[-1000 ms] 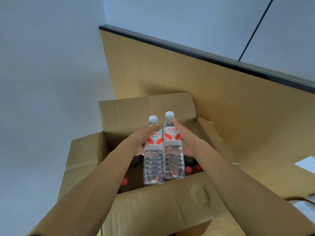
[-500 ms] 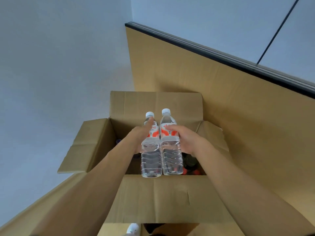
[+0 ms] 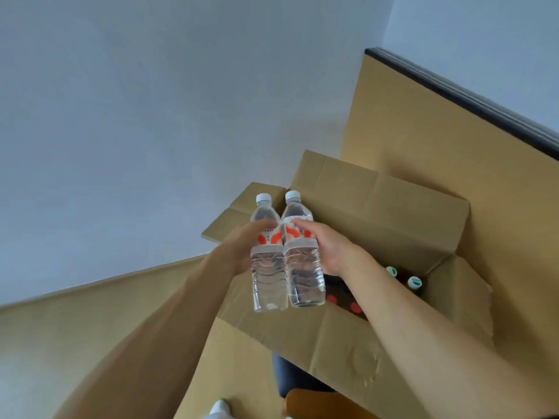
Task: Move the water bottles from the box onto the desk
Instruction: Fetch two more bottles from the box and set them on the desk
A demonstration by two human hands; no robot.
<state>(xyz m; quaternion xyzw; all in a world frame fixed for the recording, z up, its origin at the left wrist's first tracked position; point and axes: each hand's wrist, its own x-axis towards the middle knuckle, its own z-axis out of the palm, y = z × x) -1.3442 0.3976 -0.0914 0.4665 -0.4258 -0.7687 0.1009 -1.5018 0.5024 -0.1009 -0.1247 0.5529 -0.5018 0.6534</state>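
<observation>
1. Holding two water bottles side by side, you keep them upright and touching, in the air above the near edge of the box: the left bottle and the right bottle, both with white caps.
2. Your left hand has its fingers closed around the label part of the left bottle.
3. Your right hand grips the right bottle in the same way.
4. Inside the open box you see more bottles: red caps and green-marked caps.
5. The box stands beside the tan desk.
</observation>
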